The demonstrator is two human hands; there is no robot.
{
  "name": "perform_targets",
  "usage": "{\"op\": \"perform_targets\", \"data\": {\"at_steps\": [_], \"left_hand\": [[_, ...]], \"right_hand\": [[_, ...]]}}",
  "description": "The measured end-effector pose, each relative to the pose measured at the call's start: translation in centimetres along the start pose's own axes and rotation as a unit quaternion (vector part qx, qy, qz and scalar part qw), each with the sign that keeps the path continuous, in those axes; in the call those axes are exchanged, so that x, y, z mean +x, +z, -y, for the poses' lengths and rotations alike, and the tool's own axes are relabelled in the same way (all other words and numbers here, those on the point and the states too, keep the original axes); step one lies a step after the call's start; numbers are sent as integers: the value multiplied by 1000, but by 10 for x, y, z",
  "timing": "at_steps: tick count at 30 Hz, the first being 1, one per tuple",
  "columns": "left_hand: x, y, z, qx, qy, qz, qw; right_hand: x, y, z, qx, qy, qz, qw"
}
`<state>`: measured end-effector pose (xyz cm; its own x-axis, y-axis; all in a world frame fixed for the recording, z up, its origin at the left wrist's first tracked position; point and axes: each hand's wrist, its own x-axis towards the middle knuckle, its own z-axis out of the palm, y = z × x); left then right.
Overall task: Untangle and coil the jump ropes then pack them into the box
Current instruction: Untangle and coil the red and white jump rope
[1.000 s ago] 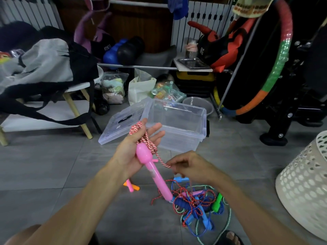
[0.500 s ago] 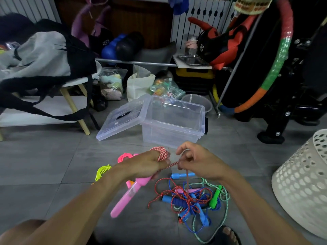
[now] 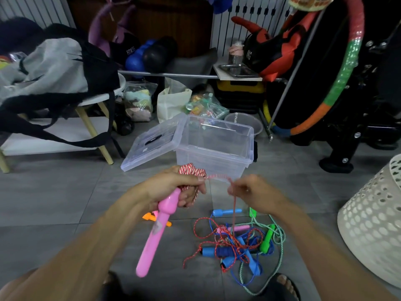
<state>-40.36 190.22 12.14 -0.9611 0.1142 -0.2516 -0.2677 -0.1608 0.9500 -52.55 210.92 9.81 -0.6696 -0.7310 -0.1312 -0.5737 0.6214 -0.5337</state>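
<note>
My left hand (image 3: 173, 189) grips the top of a pink jump-rope handle (image 3: 153, 235) together with several turns of red-and-white rope (image 3: 192, 170) wound around the fingers. The handle hangs down toward me. My right hand (image 3: 252, 192) pinches the same rope a short way to the right, and the strand is stretched between the hands before it drops to the floor. Below lies a tangle of ropes (image 3: 238, 246) with blue, green and pink handles. The clear plastic box (image 3: 217, 148) stands open just beyond my hands, with its lid (image 3: 152, 142) leaning against its left side.
A white perforated basket (image 3: 373, 222) lies at the right. An orange and pink handle (image 3: 156, 218) lies on the tiles under my left wrist. A low white table with a grey bag (image 3: 54, 68), plastic bags, a bowl and a hoop (image 3: 338, 83) crowd the back.
My left hand turned over and dropped from palm-up in front of the box, so the pink handle swung down toward me. My right hand rose and then moved right, pulling the rope taut.
</note>
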Motion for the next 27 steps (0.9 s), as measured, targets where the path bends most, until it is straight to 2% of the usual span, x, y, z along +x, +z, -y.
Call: {"op": "perform_targets", "data": {"at_steps": [3, 6, 9, 13, 15, 19, 20, 22, 24, 25, 27], "left_hand": [[0, -3, 1, 101, -18, -43, 994], [0, 3, 8, 131, -20, -48, 990], [3, 10, 13, 62, 2, -51, 997], [2, 15, 10, -24, 25, -34, 999], [-1, 15, 5, -66, 28, -29, 997], [-3, 4, -2, -167, 81, 18, 982], [-1, 1, -3, -201, 94, 29, 975], [1, -4, -5, -244, 121, 31, 962], [2, -8, -7, -273, 148, 19, 950], [3, -10, -8, -285, 157, 6, 946], [2, -12, -9, -295, 161, -40, 941]], "right_hand": [[-6, -16, 22, 180, -46, -135, 973], [-10, -24, 29, 236, -58, -194, 950], [-7, -22, 26, 233, -42, -216, 947], [-5, -17, 25, 183, -62, -162, 968], [-4, -16, 23, 178, -55, -159, 969], [-3, -36, 17, 282, -26, -220, 933], [-5, -39, 14, 311, -29, -200, 929], [-7, -40, 5, 323, -6, -104, 941], [-9, -33, -7, 240, 46, 7, 970], [-10, -30, -11, 200, 64, 34, 977], [-9, -33, -13, 221, 69, 2, 973]]}}
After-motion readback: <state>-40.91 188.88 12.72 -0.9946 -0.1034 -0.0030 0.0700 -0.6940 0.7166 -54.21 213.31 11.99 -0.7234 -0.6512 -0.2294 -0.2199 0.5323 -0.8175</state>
